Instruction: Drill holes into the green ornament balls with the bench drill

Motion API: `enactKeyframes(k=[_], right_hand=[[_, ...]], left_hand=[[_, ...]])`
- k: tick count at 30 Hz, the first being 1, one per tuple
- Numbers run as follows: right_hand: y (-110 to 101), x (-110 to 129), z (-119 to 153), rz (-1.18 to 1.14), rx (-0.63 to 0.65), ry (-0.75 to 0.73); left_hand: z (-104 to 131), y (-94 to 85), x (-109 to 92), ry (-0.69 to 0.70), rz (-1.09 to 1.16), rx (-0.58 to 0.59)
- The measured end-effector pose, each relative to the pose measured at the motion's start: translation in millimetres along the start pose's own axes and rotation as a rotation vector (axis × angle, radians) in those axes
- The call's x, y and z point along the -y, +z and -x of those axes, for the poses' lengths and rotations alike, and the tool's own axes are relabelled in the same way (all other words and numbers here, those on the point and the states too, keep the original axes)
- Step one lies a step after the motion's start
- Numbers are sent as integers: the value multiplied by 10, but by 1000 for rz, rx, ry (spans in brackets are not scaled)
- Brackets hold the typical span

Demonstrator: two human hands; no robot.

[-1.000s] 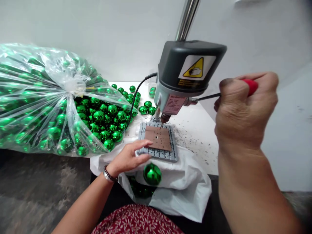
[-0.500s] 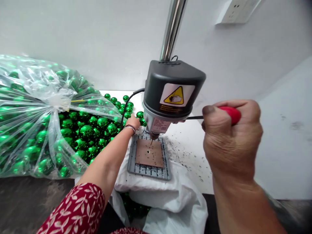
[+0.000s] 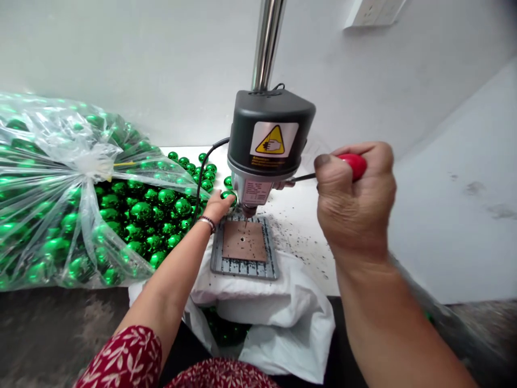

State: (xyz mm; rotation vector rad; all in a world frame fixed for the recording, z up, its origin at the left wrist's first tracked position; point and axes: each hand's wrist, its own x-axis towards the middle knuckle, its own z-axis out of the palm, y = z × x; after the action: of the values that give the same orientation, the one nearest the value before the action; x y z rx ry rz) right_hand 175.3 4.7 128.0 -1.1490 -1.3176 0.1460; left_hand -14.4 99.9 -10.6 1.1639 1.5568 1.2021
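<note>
My right hand (image 3: 357, 199) is closed round the red knob (image 3: 355, 166) on the lever of a small bench drill press (image 3: 269, 137). My left hand (image 3: 218, 207), at the left of the drill head, has its thumb and fingers round a shiny green ball (image 3: 229, 198); part of its grip is hidden. Below the chuck, the thin drill bit (image 3: 246, 222) points down above a brown square board (image 3: 244, 249) with a small hole. That board lies on the slotted grey drill base (image 3: 264, 271), with dark shavings scattered over it.
A large clear plastic bag (image 3: 91, 170) full of green balls bulges at the left. Loose green balls (image 3: 202, 158) sit behind the left hand. A black cable (image 3: 201, 175) loops beside the drill. White cloth (image 3: 291, 323) hangs at the front, with green balls (image 3: 226, 323) below.
My left hand, reaching among the loose balls before, now has a green ball and has come slightly nearer. My right hand stays on the knob. The camera view has shifted.
</note>
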Motion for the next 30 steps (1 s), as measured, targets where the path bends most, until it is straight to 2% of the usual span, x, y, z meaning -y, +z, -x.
enactKeyframes(k=[5, 9, 13, 18, 21, 27, 30], right_hand=[[14, -24, -11, -19, 6, -49], [14, 3, -27, 11, 33, -34], [9, 57, -35, 2, 38, 18], [0, 83, -29, 12, 39, 17], [-7, 96, -29, 17, 41, 45], [-12, 135, -31, 51, 64, 50], [-15, 132, -30, 50, 72, 42]], left_hand=[[623, -174, -32, -157, 203, 84], [944, -277, 49, -138, 64, 122], [985, -277, 199, 9, -115, 116], [926, -204, 335, 62, -127, 123], [945, -164, 333, 101, -155, 137], [1035, -129, 233, 173, -433, 83], [1059, -118, 223, 211, -490, 84]])
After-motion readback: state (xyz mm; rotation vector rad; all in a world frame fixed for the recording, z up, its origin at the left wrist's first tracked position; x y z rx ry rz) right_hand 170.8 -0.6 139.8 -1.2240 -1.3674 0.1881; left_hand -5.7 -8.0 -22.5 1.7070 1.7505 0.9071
